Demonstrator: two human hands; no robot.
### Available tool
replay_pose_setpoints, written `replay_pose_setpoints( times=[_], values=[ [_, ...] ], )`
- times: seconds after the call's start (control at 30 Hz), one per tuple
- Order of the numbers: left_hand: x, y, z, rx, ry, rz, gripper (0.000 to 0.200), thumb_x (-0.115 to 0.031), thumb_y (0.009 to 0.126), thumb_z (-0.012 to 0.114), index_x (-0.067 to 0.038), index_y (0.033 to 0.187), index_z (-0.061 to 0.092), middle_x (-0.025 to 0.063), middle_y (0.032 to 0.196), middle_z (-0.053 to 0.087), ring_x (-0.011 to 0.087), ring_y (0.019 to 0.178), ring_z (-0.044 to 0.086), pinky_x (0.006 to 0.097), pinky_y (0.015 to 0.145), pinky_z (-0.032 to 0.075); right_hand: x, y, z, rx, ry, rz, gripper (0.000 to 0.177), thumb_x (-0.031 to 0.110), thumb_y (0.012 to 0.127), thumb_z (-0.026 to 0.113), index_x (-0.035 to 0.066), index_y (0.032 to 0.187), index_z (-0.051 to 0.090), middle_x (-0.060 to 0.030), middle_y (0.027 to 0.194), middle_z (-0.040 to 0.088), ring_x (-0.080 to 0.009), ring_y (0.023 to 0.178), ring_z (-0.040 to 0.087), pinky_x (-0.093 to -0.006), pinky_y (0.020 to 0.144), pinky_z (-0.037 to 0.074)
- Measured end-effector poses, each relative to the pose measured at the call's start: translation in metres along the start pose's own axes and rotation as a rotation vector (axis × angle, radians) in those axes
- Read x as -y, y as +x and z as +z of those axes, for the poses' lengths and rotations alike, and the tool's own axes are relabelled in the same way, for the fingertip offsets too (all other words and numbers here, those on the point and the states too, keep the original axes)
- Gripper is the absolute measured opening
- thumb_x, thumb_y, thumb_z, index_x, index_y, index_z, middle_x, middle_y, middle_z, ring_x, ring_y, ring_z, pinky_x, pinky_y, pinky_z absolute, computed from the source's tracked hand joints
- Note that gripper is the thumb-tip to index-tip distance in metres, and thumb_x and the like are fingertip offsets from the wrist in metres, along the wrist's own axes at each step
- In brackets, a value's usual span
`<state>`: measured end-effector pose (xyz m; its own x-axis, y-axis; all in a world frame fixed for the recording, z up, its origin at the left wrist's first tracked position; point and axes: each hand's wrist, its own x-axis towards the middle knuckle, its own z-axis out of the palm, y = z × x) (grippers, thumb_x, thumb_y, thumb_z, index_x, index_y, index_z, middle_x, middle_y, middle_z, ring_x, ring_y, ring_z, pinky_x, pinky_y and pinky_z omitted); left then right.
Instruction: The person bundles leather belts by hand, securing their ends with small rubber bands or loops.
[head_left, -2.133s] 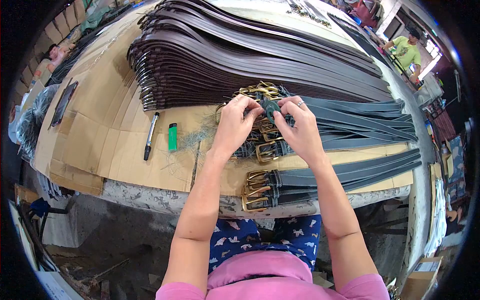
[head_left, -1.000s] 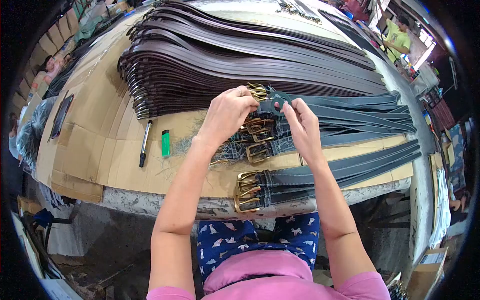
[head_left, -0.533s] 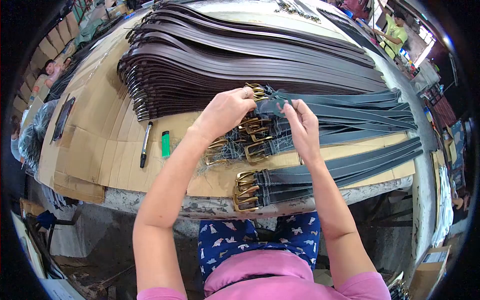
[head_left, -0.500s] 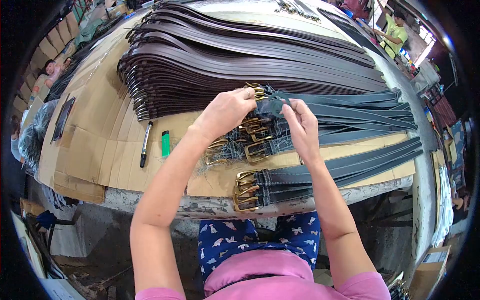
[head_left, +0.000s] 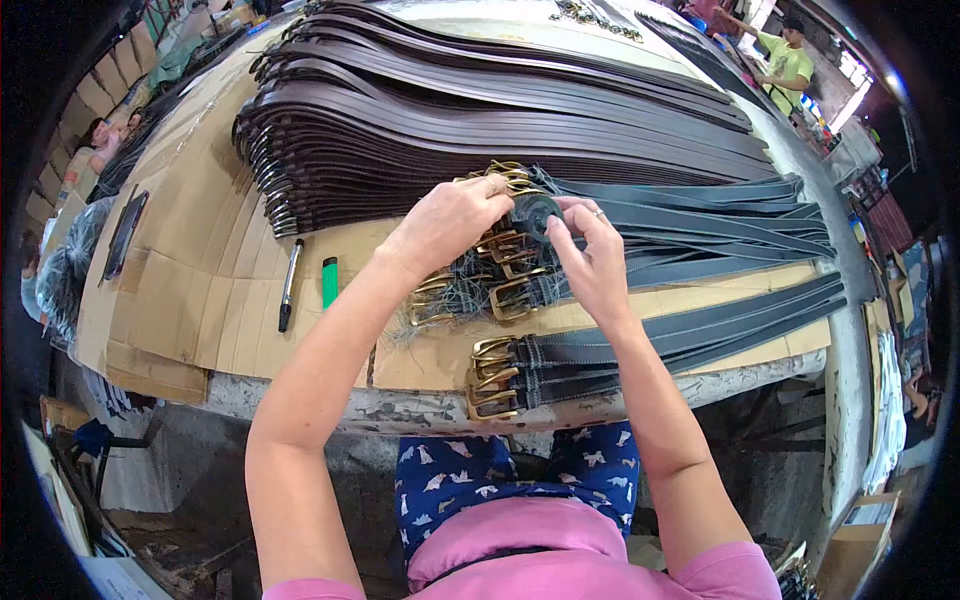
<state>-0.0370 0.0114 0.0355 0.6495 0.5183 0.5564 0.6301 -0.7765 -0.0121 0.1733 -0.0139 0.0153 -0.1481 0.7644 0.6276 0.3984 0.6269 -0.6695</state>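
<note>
My left hand is closed in a pinch at the buckle end of a dark grey belt; its fingertips partly hide the grip. Thumb and fingers of my right hand are closed on the edge of a dark round coil, right beside the left fingertips. Brass buckles with loose thread tufts lie under and around both hands. From them grey stitched belts run off to the right. Nearer to me lies a separate bundle of grey belts with brass buckles.
A tall stack of dark brown belts fills the table's far side. On the cardboard lie a pen, a green lighter and a phone. A person in a yellow shirt stands at the far right.
My right hand has shifted slightly left and down, closer to my left hand. The dark round coil now shows more fully between them. My left hand stays nearly in place.
</note>
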Motion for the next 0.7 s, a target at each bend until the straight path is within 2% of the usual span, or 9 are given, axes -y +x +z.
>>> replay_pose_setpoints(
  times=[0.2, 0.3, 0.4, 0.7],
  values=[
    [-0.001, 0.007, -0.001, 0.044, 0.153, 0.094, 0.016, -0.005, 0.077, 0.061, -0.001, 0.093, 0.063, 0.0101, 0.097, 0.062, 0.0250, 0.088, 0.065, 0.0340, 0.074, 0.055, 0.006, 0.002, 0.000, 0.016, 0.018, 0.075, 0.015, 0.005, 0.086, 0.062, -0.006, 0.080, 0.054, -0.0186, 0.097, 0.063, -0.0295, 0.084, 0.062, -0.0347, 0.075, 0.048],
    [-0.001, 0.005, 0.003, 0.030, 0.170, 0.089, 0.015, -0.005, 0.077, 0.063, -0.002, 0.092, 0.062, 0.0094, 0.095, 0.061, 0.0241, 0.086, 0.065, 0.0335, 0.074, 0.056, -0.002, 0.001, 0.001, 0.013, -0.062, -0.013, 0.017, 0.008, 0.090, 0.062, -0.006, 0.081, 0.058, -0.0149, 0.102, 0.064, -0.0168, 0.078, 0.060, -0.0288, 0.073, 0.048],
    [0.001, -0.003, 0.010, -0.045, 0.128, 0.077, 0.015, -0.006, 0.077, 0.067, -0.002, 0.090, 0.061, 0.0088, 0.094, 0.061, 0.0234, 0.085, 0.065, 0.0327, 0.073, 0.056, -0.001, 0.001, 0.004, 0.010, -0.017, 0.011, 0.017, 0.007, 0.086, 0.063, -0.005, 0.078, 0.054, -0.0203, 0.100, 0.062, -0.0340, 0.093, 0.060, -0.0390, 0.083, 0.047],
    [-0.001, -0.007, 0.015, -0.104, 0.104, 0.032, 0.014, -0.006, 0.077, 0.070, -0.002, 0.089, 0.063, 0.0079, 0.091, 0.064, 0.0230, 0.083, 0.066, 0.0317, 0.074, 0.056, 0.001, -0.001, 0.006, 0.033, -0.103, -0.021, 0.016, 0.008, 0.086, 0.064, -0.004, 0.078, 0.055, -0.0207, 0.106, 0.061, -0.0357, 0.101, 0.056, -0.0407, 0.088, 0.045]
  ],
)
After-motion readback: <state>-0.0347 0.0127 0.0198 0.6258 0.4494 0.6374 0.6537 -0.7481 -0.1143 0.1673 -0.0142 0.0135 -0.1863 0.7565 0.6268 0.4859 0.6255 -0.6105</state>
